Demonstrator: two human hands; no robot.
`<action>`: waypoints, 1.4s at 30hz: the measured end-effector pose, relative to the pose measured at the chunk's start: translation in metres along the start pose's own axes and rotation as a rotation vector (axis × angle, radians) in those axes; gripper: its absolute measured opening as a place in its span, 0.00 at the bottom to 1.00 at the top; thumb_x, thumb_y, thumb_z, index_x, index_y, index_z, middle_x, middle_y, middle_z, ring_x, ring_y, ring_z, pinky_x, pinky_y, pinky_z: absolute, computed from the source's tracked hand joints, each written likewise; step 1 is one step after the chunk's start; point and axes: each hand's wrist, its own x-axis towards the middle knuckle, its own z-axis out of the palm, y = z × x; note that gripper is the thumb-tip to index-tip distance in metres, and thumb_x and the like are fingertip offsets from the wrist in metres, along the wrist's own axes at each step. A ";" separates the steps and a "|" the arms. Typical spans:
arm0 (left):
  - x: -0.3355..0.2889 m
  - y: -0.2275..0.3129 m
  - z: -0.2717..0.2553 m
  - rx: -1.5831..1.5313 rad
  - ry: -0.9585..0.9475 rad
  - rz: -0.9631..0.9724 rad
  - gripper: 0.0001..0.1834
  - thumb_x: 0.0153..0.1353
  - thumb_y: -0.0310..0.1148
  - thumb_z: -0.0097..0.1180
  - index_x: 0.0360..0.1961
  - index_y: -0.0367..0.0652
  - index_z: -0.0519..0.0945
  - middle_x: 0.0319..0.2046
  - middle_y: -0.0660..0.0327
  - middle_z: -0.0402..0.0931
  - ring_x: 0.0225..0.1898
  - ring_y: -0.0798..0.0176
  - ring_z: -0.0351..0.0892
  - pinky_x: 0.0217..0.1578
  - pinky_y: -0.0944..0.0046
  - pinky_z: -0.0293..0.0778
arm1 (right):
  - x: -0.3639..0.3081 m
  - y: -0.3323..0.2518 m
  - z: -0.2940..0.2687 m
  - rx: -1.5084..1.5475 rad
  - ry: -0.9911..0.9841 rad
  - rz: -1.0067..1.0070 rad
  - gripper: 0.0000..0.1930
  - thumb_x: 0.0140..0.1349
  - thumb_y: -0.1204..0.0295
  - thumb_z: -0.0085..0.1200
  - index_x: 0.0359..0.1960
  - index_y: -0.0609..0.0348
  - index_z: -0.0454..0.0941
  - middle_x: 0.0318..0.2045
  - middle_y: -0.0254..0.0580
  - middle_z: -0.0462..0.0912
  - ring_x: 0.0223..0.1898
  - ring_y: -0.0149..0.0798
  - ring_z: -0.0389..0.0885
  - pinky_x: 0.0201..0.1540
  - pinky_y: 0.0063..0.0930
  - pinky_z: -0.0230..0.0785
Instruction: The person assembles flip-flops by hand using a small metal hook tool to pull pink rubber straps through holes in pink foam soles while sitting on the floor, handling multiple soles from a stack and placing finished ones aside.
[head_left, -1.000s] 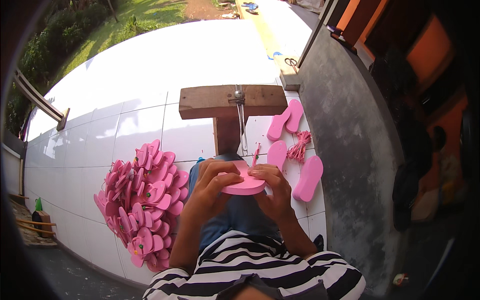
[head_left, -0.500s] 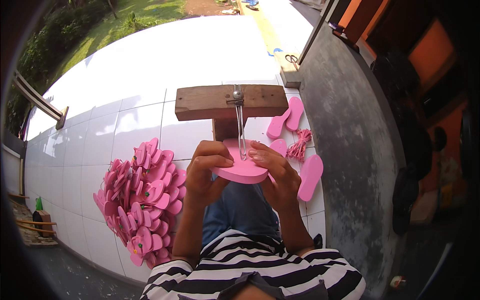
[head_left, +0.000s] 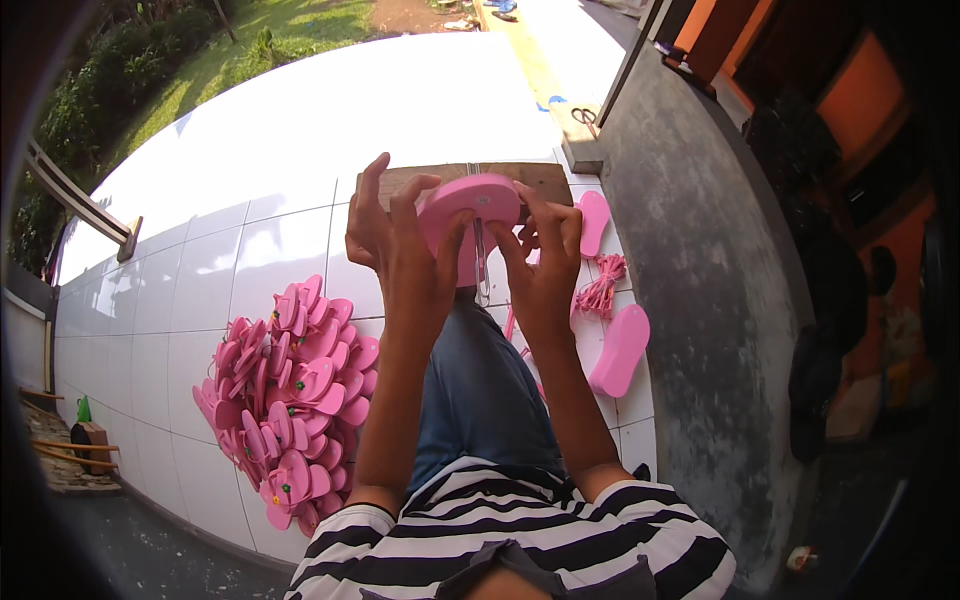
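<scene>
A pink flip-flop sole [head_left: 468, 192] is held up between my two hands, tilted in front of a wooden T-shaped stand [head_left: 547, 182]. My left hand [head_left: 405, 225] grips the sole's left edge with thumb and forefinger, its other fingers raised. On the right edge, my right hand [head_left: 543, 245] pinches it, thumb low and fingers curled behind. A thin looped metal rod [head_left: 481, 265] from the stand hangs down at the sole and its looped end shows below; whether it passes through the sole I cannot tell. A small pale mark sits on the sole's upper part.
A heap of pink flip-flops [head_left: 300, 400] lies on the white tiles at left. To the right are loose pink soles [head_left: 622, 350] and a bundle of pink straps [head_left: 602, 287]. Scissors [head_left: 585, 120] rest on a ledge beside a grey concrete strip [head_left: 700, 330].
Both hands have moved up and away from me with the sole, from the rod's lower end to the stand's crossbar. The sole has tipped up, and my left fingers have lifted.
</scene>
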 end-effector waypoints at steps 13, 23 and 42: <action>0.059 -0.024 -0.021 -0.145 -0.487 0.238 0.23 0.54 0.41 0.68 0.49 0.43 0.81 0.43 0.54 0.82 0.48 0.48 0.80 0.50 0.54 0.73 | -0.032 0.008 -0.004 0.139 -0.049 -0.092 0.16 0.60 0.75 0.62 0.49 0.58 0.75 0.45 0.43 0.78 0.37 0.33 0.80 0.30 0.23 0.73; 0.087 -0.030 -0.001 -0.100 -0.728 -0.008 0.38 0.65 0.69 0.34 0.54 0.50 0.81 0.32 0.48 0.84 0.38 0.47 0.85 0.41 0.55 0.76 | -0.032 -0.005 -0.009 0.210 -0.091 -0.330 0.18 0.53 0.82 0.67 0.44 0.61 0.75 0.32 0.44 0.84 0.33 0.35 0.84 0.31 0.25 0.78; 0.088 -0.050 0.013 0.024 -0.717 0.070 0.31 0.66 0.59 0.33 0.56 0.53 0.77 0.40 0.55 0.84 0.43 0.48 0.84 0.44 0.54 0.76 | -0.039 -0.037 0.007 0.849 -0.087 0.516 0.11 0.67 0.78 0.54 0.49 0.69 0.74 0.40 0.47 0.84 0.40 0.38 0.86 0.34 0.25 0.79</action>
